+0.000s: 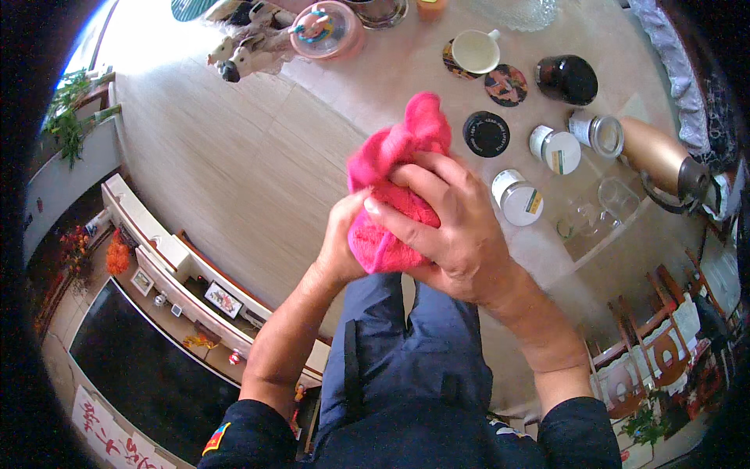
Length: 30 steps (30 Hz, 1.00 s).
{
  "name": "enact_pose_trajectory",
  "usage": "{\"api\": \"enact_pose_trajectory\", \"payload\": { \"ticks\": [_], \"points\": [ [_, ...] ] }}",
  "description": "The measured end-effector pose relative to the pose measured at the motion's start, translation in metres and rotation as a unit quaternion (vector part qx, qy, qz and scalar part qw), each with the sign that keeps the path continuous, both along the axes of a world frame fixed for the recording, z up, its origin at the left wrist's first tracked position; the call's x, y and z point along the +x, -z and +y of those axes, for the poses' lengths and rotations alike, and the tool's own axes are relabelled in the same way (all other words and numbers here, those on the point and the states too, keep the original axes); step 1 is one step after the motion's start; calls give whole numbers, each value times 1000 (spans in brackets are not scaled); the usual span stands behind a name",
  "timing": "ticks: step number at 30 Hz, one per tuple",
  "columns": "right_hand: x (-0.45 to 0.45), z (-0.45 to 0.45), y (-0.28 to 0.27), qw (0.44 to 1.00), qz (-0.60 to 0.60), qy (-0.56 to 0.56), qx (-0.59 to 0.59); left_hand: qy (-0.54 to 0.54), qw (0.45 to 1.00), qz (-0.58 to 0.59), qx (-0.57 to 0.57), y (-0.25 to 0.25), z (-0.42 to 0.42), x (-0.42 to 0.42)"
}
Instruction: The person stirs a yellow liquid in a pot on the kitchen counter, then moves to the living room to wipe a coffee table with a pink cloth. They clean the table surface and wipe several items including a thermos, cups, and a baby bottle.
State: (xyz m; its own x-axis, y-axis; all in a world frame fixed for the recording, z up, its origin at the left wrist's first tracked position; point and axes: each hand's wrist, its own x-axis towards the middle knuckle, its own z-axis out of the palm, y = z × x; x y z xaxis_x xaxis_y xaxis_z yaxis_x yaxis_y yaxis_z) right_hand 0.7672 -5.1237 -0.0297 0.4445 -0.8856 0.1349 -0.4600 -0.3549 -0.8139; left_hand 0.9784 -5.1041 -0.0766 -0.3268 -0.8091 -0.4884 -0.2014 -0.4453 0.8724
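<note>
Both my hands hold a bunched pink cloth (384, 234) in front of my body, above my legs. My left hand (345, 234) grips it from the left side, with its fingers mostly hidden behind the cloth. Across the right side of the cloth lie the curled fingers of my right hand (451, 223). One end of the cloth sticks up past my fingers. Whether something is wrapped inside it, I cannot tell. To the right of my hands, a jar with a white lid (521, 202) and a round black disc (486, 134) rest on the glass table.
Further back on the table are a white mug (476, 51), a round coaster (505, 85), a dark jar (567, 80), two more lidded jars and a gold thermos jug (656, 153). A pink lidded bowl (327, 30) stands beyond. A television (152, 369) and cabinet are at left.
</note>
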Motion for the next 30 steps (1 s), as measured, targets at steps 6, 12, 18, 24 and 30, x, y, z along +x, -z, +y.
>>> {"api": "enact_pose_trajectory", "payload": {
  "ticks": [6, 12, 18, 24, 30],
  "points": [
    [-11, -52, -2, 794, -320, 16, 517, 49, 998, -37, -30, -31, -10, -15],
    [35, 10, 22, 815, -366, 218, 393, -204, 959, 182, 80, -8, -15, -39],
    [22, 25, 28, 897, -240, 157, 337, -208, 970, 96, 84, 1, -3, -31],
    [12, 46, 57, 823, -205, 193, 494, -238, 961, 105, 90, -5, -8, -30],
    [34, 67, 106, 470, -515, 389, 602, -218, 973, 53, 61, 17, 7, -57]
  ]
}}
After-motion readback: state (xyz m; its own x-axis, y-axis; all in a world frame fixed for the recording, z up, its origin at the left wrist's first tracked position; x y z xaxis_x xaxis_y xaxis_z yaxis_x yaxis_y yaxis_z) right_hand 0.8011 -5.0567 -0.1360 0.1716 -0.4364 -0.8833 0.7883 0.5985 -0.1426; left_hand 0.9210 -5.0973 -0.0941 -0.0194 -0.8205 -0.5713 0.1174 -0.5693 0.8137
